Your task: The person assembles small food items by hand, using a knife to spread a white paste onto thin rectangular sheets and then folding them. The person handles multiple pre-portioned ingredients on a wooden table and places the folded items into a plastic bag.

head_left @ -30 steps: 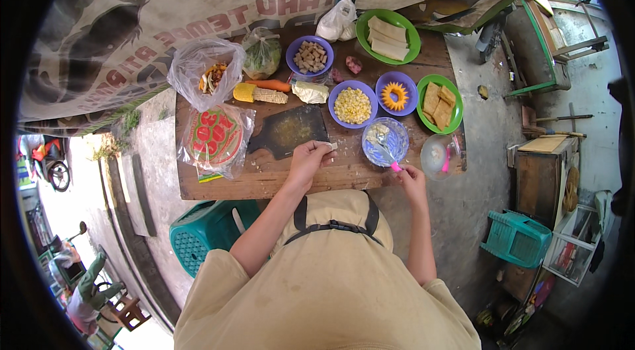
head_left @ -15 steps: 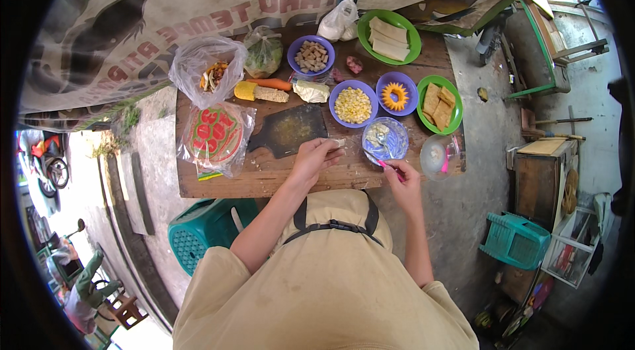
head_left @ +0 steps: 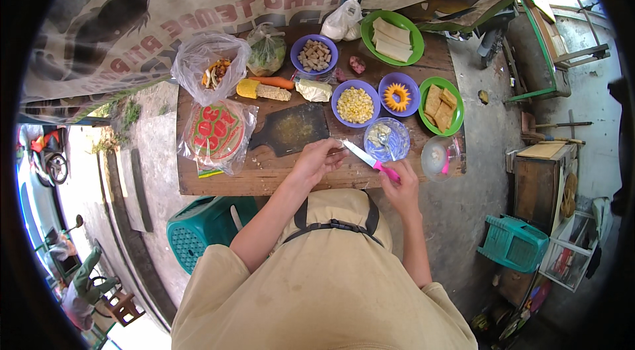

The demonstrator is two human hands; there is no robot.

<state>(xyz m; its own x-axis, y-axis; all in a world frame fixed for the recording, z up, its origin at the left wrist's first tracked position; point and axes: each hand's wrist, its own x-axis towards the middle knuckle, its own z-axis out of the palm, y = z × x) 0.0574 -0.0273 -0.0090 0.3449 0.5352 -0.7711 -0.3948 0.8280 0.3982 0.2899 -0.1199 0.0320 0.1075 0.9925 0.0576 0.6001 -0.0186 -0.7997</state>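
Observation:
My right hand (head_left: 401, 186) is closed round the pink handle of a small knife (head_left: 362, 154). Its pale blade slants up and left, with the tip close by the fingertips of my left hand (head_left: 320, 161). Those left fingers pinch a small whitish piece, too small to name surely. Just beyond the knife stands a clear bowl (head_left: 401, 141) with pale pieces and a spoon-like utensil in it. A dark cutting board (head_left: 291, 130) lies beyond my left hand. To the right is a clear plastic cup (head_left: 433, 157) with a pink item beside it.
Across the wooden table (head_left: 264, 181) are a bowl of corn kernels (head_left: 355, 106), a bowl with an orange ring-shaped thing (head_left: 397, 97), cubes in a bowl (head_left: 314, 56), green plates (head_left: 420, 52), a corn cob (head_left: 271, 93), a carrot (head_left: 274, 82) and plastic bags (head_left: 211, 66). Teal stool (head_left: 198, 234) below left.
The knife has swung from the clear bowl to the left, and its blade now points at my left fingertips. My right hand has turned and come slightly nearer to me.

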